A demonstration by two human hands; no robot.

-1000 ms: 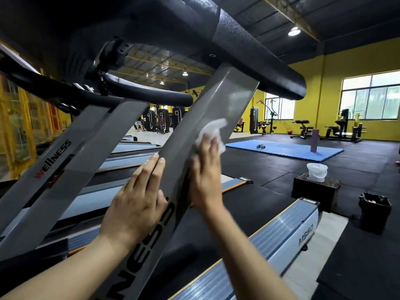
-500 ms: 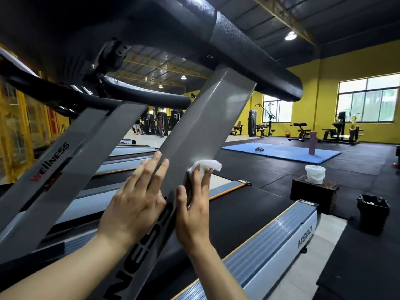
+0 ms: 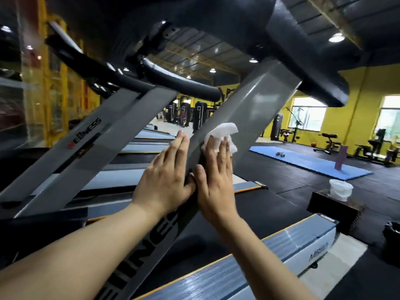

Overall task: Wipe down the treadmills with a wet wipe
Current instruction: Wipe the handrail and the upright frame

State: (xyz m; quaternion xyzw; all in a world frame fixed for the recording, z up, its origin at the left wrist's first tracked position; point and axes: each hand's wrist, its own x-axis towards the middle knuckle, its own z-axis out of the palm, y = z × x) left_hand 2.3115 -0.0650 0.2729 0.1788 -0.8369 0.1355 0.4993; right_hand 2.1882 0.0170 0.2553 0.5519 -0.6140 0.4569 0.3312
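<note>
A grey slanted treadmill upright (image 3: 255,102) with black lettering runs from bottom left to upper right under a black handrail (image 3: 303,53). My right hand (image 3: 216,176) lies flat against the upright's right face and presses a crumpled white wet wipe (image 3: 223,133) under its fingertips. My left hand (image 3: 166,176) lies flat on the upright's left edge with fingers together, holding nothing. The two thumbs nearly touch on the upright.
A second grey upright (image 3: 86,144) marked "wellness" stands to the left. The treadmill deck and side rail (image 3: 281,245) lie below. To the right stand a dark box (image 3: 333,204) with a white tub (image 3: 341,189) and a black bin (image 3: 391,241). A blue mat (image 3: 309,161) lies beyond.
My right hand slid down the upright with the wipe, then back up. My left hand stayed flat on the upright's left edge. The view has moved closer and tilted.
</note>
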